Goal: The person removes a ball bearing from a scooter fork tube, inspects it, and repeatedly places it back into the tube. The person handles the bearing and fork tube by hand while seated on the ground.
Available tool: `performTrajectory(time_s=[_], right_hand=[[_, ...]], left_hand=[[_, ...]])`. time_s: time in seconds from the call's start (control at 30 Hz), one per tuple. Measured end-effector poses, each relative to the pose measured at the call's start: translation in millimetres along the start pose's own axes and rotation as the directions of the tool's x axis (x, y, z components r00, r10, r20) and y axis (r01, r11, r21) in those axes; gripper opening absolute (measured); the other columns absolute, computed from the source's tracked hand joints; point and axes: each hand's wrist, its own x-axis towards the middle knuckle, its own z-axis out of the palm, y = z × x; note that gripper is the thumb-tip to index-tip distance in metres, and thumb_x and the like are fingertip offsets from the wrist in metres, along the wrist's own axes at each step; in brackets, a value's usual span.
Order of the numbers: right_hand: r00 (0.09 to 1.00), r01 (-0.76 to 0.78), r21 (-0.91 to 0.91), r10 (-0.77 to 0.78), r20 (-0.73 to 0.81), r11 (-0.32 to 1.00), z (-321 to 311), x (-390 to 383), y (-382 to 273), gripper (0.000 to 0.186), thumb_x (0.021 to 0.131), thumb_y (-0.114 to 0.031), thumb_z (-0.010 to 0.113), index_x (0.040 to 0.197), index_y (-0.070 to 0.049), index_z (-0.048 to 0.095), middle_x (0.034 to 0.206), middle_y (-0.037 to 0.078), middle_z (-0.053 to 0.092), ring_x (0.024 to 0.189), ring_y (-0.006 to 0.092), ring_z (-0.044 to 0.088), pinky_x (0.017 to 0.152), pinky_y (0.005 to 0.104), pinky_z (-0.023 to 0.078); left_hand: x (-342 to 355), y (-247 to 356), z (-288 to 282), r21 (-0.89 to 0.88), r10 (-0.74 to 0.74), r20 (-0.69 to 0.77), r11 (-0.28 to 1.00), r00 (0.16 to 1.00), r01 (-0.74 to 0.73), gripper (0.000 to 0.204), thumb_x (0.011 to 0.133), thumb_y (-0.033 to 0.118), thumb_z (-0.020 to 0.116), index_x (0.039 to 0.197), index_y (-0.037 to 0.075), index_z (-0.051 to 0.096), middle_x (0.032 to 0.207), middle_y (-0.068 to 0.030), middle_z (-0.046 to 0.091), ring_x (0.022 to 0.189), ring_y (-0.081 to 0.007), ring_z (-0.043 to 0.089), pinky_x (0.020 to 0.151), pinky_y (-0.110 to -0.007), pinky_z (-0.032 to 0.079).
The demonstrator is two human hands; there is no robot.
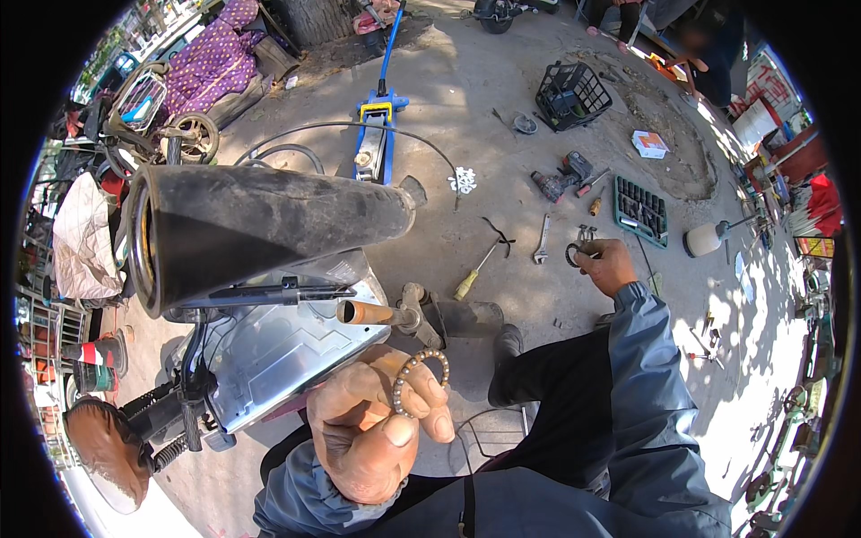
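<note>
In the foreground my left hand (372, 430) pinches a ball bearing ring (397, 392), a thin circle of small steel balls, between thumb and fingers. My right hand (612, 267), stretched out over the ground, grips a second, dark ring (571, 256); its balls, if any, are too small to make out. Left of my legs lies a partly dismantled two-wheeler with a silver metal panel (287, 359). A rust-orange tube end (359, 312) points out above my left hand. Farther up, a large black tapered piece (269, 229) lies across the vehicle.
Tools lie ahead: a screwdriver (466, 285), an adjustable wrench (542, 242), a cordless drill (554, 184) and a green socket case (640, 212). Beyond stand a blue floor jack (374, 148) and a black crate (574, 94). Another person (713, 54) crouches at the far right.
</note>
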Motion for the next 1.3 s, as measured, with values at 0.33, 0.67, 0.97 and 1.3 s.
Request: performTrajectory(time_s=[0.33,0.67,0.97,1.3], right_hand=[[1.000,-0.011,0.008,0.011,-0.001,1.000,0.7,0.4,1.1,0.031,0.082,-0.025,0.072,0.092,0.004,0.078,0.075,0.016,0.074,0.067,0.0230,0.070,0.068,0.0355,0.055],[1.000,0.024,0.006,-0.024,-0.014,1.000,1.3,0.7,4.5,0.030,0.083,-0.024,0.072,0.091,0.004,0.077,0.074,0.016,0.074,0.066,0.0234,0.070,0.068,0.0356,0.055],[1.000,0.008,0.003,-0.008,-0.012,1.000,0.4,-1.2,-0.9,0.031,0.083,-0.025,0.072,0.091,0.004,0.077,0.071,0.014,0.072,0.064,0.0218,0.069,0.065,0.0346,0.054],[1.000,0.007,-0.003,-0.007,-0.014,1.000,-0.2,-1.3,-0.6,0.030,0.083,-0.024,0.073,0.091,0.004,0.078,0.072,0.015,0.073,0.064,0.0218,0.069,0.065,0.0347,0.054]], left_hand=[[1.6,-0.1,-3.7,0.026,-0.004,0.008,1.000,1.000,0.004,0.015,0.088,0.010,0.065,0.097,-0.002,0.067,0.094,-0.0194,0.069,0.067,-0.0259,0.070,0.066,-0.040,0.057],[5.0,-3.4,-0.6,0.032,0.020,-0.005,0.999,1.000,-0.020,0.018,0.088,0.007,0.062,0.102,-0.004,0.066,0.102,-0.0217,0.067,0.067,-0.0275,0.070,0.056,-0.039,0.061],[5.9,-4.1,-3.8,0.083,0.056,0.036,0.995,0.998,-0.058,0.017,0.087,0.004,0.061,0.102,-0.003,0.065,0.101,-0.0207,0.067,0.067,-0.0276,0.071,0.060,-0.039,0.061],[5.6,-4.9,-5.4,0.060,0.058,0.062,0.996,0.996,-0.062,0.017,0.087,0.004,0.061,0.102,-0.003,0.065,0.102,-0.0196,0.067,0.067,-0.0281,0.071,0.065,-0.038,0.059]])
